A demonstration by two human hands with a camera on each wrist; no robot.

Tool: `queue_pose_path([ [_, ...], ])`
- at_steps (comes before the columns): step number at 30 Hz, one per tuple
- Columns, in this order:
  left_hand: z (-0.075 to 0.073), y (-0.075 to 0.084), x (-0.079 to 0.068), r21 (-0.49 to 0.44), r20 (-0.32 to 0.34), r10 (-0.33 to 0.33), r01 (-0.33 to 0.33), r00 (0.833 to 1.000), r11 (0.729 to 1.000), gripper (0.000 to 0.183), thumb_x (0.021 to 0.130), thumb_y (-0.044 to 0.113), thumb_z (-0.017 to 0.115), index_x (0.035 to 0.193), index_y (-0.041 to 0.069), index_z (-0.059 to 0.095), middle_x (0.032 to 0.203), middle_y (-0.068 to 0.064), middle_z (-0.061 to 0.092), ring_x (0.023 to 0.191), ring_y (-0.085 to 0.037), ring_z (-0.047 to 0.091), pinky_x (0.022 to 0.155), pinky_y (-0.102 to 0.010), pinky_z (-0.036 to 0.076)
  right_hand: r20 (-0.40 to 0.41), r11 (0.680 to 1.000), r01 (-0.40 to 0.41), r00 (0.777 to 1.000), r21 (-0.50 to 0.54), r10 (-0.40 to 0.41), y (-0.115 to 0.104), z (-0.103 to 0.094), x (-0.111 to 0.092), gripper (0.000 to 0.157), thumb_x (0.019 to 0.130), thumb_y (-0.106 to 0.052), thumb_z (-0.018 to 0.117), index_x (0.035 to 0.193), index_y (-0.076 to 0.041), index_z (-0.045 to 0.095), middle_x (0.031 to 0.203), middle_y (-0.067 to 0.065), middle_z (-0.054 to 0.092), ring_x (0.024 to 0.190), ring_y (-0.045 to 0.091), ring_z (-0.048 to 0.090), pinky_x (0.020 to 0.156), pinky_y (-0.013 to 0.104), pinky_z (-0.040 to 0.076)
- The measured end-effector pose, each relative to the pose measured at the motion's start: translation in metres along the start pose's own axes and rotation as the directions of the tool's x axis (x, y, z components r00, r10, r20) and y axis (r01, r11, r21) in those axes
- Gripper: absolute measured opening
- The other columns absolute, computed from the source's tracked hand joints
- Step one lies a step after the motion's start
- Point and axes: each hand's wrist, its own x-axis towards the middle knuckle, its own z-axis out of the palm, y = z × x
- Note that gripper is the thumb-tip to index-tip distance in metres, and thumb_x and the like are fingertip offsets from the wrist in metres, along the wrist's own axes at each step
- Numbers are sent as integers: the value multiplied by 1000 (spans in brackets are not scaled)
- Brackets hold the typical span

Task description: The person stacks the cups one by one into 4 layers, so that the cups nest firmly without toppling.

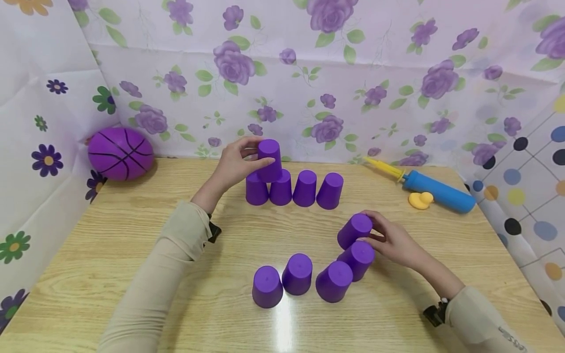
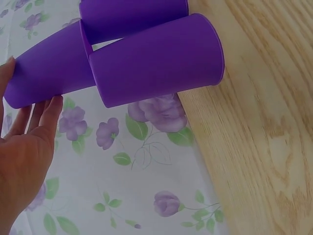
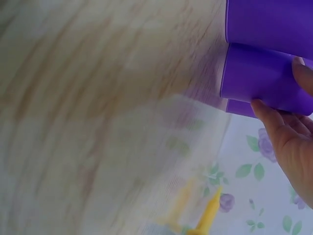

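A row of several upside-down purple cups [image 1: 304, 189] stands toward the back of the table. My left hand [image 1: 238, 164] grips another upside-down purple cup [image 1: 269, 162] between thumb and fingers, its rim over the two leftmost cups of that row. In the left wrist view this held cup [image 2: 51, 68] meets the bases of the lower cups [image 2: 159, 61]. Nearer the front right, my right hand [image 1: 395, 242] holds an upside-down cup [image 1: 354, 230] from its right side, thumb and fingers around it. In the right wrist view that cup [image 3: 259, 78] sits beside another purple cup [image 3: 274, 24].
Several more upside-down purple cups [image 1: 297, 274] stand at the front middle. A purple ball [image 1: 121, 153] lies at the back left. At the back right are a blue hand pump [image 1: 439, 191] with a yellow nozzle and a yellow rubber duck [image 1: 420, 200]. Flowered cloth [image 1: 282, 98] hangs behind the table.
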Motion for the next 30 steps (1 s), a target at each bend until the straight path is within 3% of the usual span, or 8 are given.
queue_pose_path([
  [4,-2,-3,-3,-14,9,-14,14,1000,1000,60,74,22,80,127,13,53,119,-8,58,112,-22,57,95,-30,48,2,1000,9,1000,5,-9,-1,1,3,51,84,-1,67,129,-5,43,117,11,59,115,19,55,88,31,51],
  [9,-4,-5,-13,-17,6,-52,52,999,999,69,74,25,80,133,13,47,125,-8,55,118,-23,53,101,-33,43,42,1000,18,999,-20,-17,-2,-2,7,52,85,1,64,131,-5,41,119,12,58,117,31,54,88,34,52],
  [14,-7,-10,-29,77,-25,-33,35,999,996,70,75,36,78,134,15,45,127,-6,55,119,-22,51,104,-40,39,95,999,26,995,-35,-22,-3,-5,11,52,87,4,61,133,-3,38,121,14,56,117,38,52,87,37,52],
  [19,-16,-6,-60,182,-17,-44,46,999,982,73,78,43,74,138,15,42,132,-7,52,122,-22,48,104,-42,37,118,1000,24,993,-7,-23,-5,-4,10,50,87,3,61,132,-2,39,119,14,57,116,37,53,87,38,52],
  [24,-25,7,-97,175,-6,-27,27,1000,984,61,82,37,71,133,16,46,129,-6,55,119,-24,50,103,-44,39,138,998,-7,990,58,-1,-8,-4,11,44,90,-12,62,129,-7,42,117,10,59,114,28,56,89,32,52],
  [27,-15,14,-118,181,60,7,-18,998,983,52,82,31,72,127,15,52,125,-5,57,115,-24,54,100,-44,42,125,996,-36,992,78,26,-12,-9,14,45,90,-19,63,129,-10,42,118,7,59,116,24,55,90,31,51],
  [30,4,17,-135,187,158,42,-72,987,980,48,82,29,72,124,12,56,122,-3,60,112,-24,56,97,-44,44,98,997,-48,994,66,42,-18,-17,18,47,89,-21,64,130,-11,42,120,6,58,118,24,54,90,32,51],
])
